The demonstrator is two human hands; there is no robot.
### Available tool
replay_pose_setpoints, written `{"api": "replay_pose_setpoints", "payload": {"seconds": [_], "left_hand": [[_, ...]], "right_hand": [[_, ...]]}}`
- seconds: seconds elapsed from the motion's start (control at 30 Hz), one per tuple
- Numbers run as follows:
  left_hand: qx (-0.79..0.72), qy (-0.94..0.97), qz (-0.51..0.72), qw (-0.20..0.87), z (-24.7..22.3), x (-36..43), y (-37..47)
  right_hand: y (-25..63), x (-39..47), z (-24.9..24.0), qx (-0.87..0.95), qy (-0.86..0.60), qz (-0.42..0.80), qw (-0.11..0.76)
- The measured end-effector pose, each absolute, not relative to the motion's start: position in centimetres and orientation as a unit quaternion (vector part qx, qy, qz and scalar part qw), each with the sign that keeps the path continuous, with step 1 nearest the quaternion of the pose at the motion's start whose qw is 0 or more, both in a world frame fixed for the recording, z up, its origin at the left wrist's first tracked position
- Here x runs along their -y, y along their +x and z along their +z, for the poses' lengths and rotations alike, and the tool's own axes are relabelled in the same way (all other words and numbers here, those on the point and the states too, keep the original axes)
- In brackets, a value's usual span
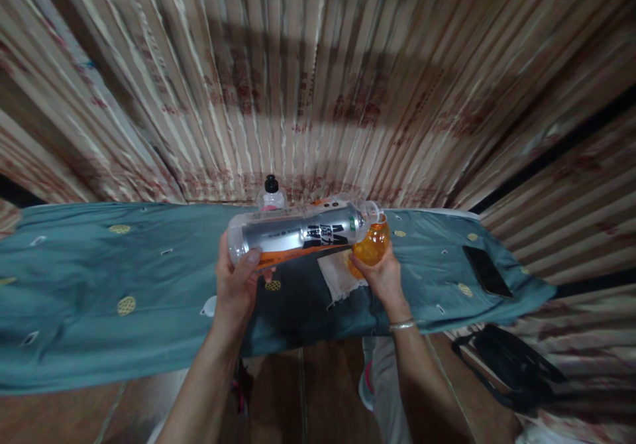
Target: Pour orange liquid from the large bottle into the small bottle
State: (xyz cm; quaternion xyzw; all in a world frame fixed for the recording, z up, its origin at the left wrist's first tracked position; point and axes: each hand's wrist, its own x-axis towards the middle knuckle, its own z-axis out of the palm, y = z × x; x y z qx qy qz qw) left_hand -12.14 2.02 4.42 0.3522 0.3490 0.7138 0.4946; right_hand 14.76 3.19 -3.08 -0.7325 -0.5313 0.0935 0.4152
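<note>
We see a white round piece (211,306) near the front edge of the table (74,298). Our left hand (235,288) has its grip clamped on the base of a large clear bottle (298,233), tilted almost flat. Behind it, by the back edge, is a black-capped bottle (271,195). Next lies a pale cloth (335,277); our right hand (385,276) clamps an orange bottle (371,244), with its mouth just at the large one's mouth. Toward the right edge lies a phone (487,272).

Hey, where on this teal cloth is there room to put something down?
The widest bare patch of cloth lies left of the left hand and the white disc. A smaller one sits between the right hand and the black phone. The middle is crowded: labelled bottle, orange bottle, pale napkin, and black-topped bottle behind.
</note>
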Motion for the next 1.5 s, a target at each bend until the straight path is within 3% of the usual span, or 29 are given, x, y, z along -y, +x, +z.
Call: {"api": "replay_pose_setpoints", "payload": {"seconds": [1.5], "left_hand": [[-0.345, 0.346, 0.708, 0.51, 3.91, -1.98, -11.46]], "right_hand": [[14.93, -3.36, -3.62, 0.513, -0.741, 0.069, 0.427]]}}
